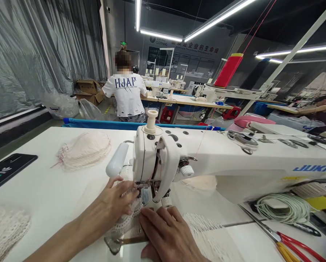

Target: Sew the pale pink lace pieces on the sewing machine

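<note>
A white sewing machine [179, 156] fills the middle of the view. At its presser foot lies a piece of white lace fabric [127, 222]. My left hand [119, 200] is left of the needle area, its bent fingers closed on the lace. In front of the needle, my right hand [165, 231] presses down with its fingers together on the lace's right edge; its fingertips are partly hidden. More lace fabric [203, 229] spreads out to the right of that hand. The needle tip is hard to make out.
Lace pieces are stacked at the back left [83, 151] and front left [7, 233], near a black phone-like object [11, 167]. Red-handled scissors [277, 236] and a coil of pale cord [285, 209] lie right. A person in a white shirt [128, 94] sits ahead.
</note>
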`<state>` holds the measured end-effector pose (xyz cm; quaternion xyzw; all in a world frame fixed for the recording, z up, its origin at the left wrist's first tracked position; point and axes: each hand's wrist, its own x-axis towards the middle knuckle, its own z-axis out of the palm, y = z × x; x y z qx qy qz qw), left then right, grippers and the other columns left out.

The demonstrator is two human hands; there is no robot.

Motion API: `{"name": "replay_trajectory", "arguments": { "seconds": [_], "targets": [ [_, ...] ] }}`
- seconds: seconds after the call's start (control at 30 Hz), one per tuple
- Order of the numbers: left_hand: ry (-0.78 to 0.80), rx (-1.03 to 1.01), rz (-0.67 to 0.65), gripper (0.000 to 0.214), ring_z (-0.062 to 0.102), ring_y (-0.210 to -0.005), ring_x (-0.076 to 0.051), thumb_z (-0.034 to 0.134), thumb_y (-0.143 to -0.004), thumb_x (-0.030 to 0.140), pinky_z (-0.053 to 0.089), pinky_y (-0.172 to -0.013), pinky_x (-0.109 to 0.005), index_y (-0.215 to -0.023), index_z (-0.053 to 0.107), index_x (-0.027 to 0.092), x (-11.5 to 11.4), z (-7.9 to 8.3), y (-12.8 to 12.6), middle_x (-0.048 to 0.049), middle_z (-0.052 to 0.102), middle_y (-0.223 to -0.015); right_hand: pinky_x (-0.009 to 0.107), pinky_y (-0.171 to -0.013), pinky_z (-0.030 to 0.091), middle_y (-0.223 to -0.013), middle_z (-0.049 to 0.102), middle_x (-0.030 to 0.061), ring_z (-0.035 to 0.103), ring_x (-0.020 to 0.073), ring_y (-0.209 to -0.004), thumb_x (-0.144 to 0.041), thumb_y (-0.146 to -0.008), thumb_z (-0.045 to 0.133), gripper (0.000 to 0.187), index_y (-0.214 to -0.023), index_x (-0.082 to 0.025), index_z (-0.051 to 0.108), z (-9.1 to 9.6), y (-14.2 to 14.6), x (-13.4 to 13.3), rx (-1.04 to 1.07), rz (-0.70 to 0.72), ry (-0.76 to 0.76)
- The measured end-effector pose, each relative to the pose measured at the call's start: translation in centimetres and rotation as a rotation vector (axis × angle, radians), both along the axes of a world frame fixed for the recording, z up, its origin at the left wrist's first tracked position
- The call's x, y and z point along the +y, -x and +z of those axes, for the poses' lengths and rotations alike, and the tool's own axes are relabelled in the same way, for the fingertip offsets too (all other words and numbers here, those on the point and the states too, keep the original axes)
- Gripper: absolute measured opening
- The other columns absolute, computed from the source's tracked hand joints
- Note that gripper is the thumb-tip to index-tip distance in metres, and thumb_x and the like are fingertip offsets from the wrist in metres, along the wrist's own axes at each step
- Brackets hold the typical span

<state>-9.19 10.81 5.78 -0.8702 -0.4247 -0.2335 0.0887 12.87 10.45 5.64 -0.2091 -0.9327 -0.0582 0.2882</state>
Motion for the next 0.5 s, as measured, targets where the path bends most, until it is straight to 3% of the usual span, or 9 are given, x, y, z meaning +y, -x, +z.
{"name": "replay_trajectory", "arguments": {
  "seconds": [0.2, 0.4, 0.5],
  "targets": [
    [0.076, -0.119, -0.17, 0.018, 0.057, -0.085, -0.011, 0.045, -0.093, 0.015, 0.029, -0.089, -0.031, -0.104, 0.056, 0.024, -0.85, 0.55, -0.33, 0.0036, 0.064, -0.096, 0.033, -0.06, 0.033, -0.095, 0.064, 0.0077, 0.052, 0.0186, -0.074, -0.049, -0.096, 0.034, 0.044, -0.104, -0.012, 0.059, 0.2, -0.12, -0.12, 0.01, 0.001, 0.104],
    [0.106, -0.102, -0.129, 0.013, 0.057, -0.081, -0.011, 0.049, -0.091, 0.015, 0.028, -0.088, -0.033, -0.094, 0.058, 0.024, -0.93, 0.73, -0.66, 0.0055, 0.063, -0.089, 0.034, -0.064, 0.034, -0.097, 0.063, 0.0079, 0.052, 0.0184, -0.077, -0.051, -0.096, 0.032, 0.046, -0.109, -0.014, 0.056, 0.62, 0.03, -0.02, 0.003, -0.021, 0.085],
    [0.044, -0.072, -0.122, 0.011, 0.057, -0.078, -0.011, 0.053, -0.086, 0.012, 0.028, -0.085, -0.034, -0.086, 0.057, 0.022, -0.95, 0.79, -0.85, 0.0065, 0.062, -0.087, 0.033, -0.064, 0.033, -0.094, 0.061, 0.0063, 0.051, 0.0178, -0.074, -0.052, -0.095, 0.032, 0.047, -0.107, -0.015, 0.057, 0.67, 0.12, -0.01, -0.024, -0.027, 0.097]
  ]
}}
